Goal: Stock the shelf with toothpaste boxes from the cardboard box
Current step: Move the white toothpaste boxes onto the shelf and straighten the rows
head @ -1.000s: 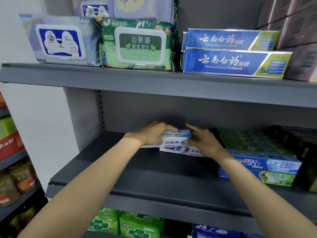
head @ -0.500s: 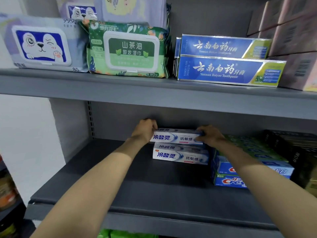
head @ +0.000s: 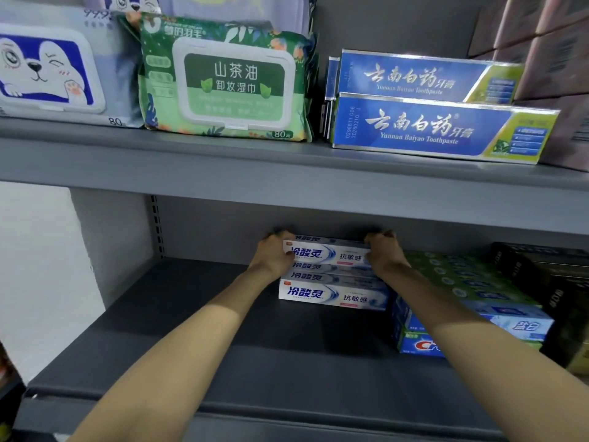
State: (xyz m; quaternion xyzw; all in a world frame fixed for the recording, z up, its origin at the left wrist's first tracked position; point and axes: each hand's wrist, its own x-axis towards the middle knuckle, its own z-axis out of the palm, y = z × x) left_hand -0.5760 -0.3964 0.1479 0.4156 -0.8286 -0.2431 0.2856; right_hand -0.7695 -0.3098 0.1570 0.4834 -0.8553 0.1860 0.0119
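Left hand (head: 274,254) is gripping the left end of the top toothpaste box (head: 330,252), its fingers curling over that end. This white-and-blue box is sitting atop a stack of matching boxes (head: 333,293) toward the back of the grey shelf (head: 223,339). Right hand (head: 384,256) is gripping the right end, fingers curling over the top edge. Crest toothpaste boxes (head: 424,344) are lying just beside the stack, to its right.

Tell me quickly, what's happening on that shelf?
Left hand and right hand grip top white toothpaste box. It sits atop the white stack. Nothing blocking.
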